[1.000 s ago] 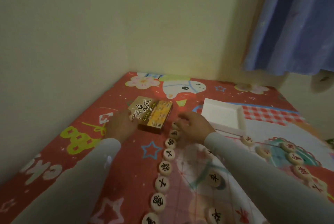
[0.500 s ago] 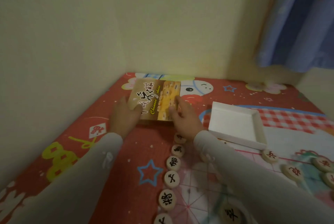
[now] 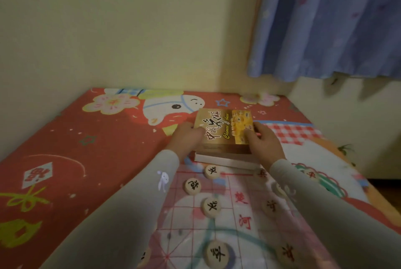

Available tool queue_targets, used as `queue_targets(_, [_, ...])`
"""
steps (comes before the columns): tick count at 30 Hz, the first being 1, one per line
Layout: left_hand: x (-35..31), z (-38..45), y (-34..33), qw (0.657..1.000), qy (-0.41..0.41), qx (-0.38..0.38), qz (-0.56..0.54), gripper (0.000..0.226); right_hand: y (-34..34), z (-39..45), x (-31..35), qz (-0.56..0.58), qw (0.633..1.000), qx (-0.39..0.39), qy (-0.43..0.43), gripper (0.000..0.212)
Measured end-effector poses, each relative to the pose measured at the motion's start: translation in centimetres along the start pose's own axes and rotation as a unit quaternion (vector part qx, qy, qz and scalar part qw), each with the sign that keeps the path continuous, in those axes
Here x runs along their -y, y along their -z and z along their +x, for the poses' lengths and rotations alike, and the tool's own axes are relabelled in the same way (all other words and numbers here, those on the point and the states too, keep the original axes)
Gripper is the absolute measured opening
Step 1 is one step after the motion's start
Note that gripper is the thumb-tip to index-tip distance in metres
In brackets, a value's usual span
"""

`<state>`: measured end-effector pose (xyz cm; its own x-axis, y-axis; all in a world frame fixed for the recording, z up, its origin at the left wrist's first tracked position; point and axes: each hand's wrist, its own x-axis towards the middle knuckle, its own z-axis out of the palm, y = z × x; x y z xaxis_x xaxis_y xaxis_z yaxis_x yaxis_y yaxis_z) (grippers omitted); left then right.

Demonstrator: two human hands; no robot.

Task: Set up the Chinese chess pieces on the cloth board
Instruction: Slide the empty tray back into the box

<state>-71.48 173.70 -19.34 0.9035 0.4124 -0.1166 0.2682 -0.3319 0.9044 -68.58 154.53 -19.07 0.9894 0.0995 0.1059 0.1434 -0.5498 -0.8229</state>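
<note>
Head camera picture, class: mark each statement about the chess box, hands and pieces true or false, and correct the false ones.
1. Both hands hold the printed box lid. True: left hand, right hand.
2. The lid sits over the white tray. True.
3. The lid lies on the cloth board. False: it is beyond the board's far edge.
4. The board holds no pieces. False: round pieces lie on it, such as one.
</note>
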Motion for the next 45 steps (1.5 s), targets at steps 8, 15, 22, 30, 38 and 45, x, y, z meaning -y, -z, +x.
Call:
queue_targets(8, [-0.5,0.1,-1.5,0.999,0.008,0.020,0.037,0.033,0.8,-0.1,-1.0,-0.013,0.999,0.038,-0.023,0.038])
queue_targets(15, [-0.3,0.1,-0.6,0.999,0.042,-0.003,-0.002,0.014,-0.2,0.2,-0.4,0.001,0.998,0.055,-0.023,0.037])
queue_targets(22, [-0.1,0.0,-0.5,1.000,0.015,0.007,-0.005,0.042,-0.4,-0.2,0.0,0.024,0.998,0.054,-0.025,0.033])
queue_targets(30, [0.1,-0.2,-1.3,0.996,-0.017,-0.004,0.086,0.010,-0.5,0.2,-0.7,-0.032,0.998,0.060,-0.016,0.034])
queue_targets(38, [1.7,0.6,-1.8,0.938,-0.061,0.007,0.341,0.042,-1.9,1.7,-2.7,-0.195,0.976,0.088,0.037,0.025])
queue_targets(45, [1.2,0.8,-1.6,0.979,-0.034,-0.035,0.196,0.023,-2.0,2.4,-2.4,-0.260,0.959,0.108,0.020,0.029])
